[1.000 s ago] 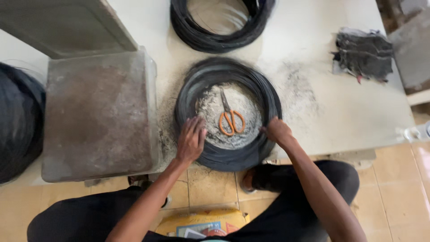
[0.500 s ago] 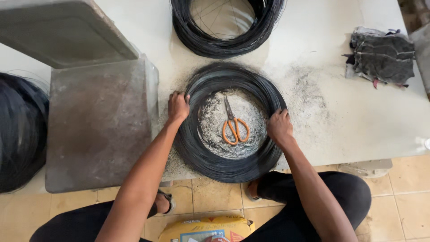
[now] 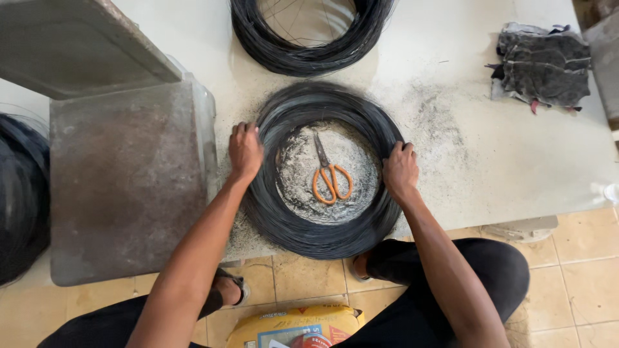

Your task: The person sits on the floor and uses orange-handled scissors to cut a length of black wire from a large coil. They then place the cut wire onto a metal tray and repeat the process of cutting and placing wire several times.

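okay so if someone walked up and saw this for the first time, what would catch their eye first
Most likely the big coil of black wire at the near edge of the pale table, gripped by the left hand and right hand on opposite sides. Orange-handled scissors lie on grey dust inside its ring. A second black coil sits just beyond it.

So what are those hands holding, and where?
Both hands grip the black wire coil: left hand on its left rim, right hand on its right rim.

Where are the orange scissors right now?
The orange scissors lie on the dusty table inside the ring of the black wire coil, between the left hand and the right hand.
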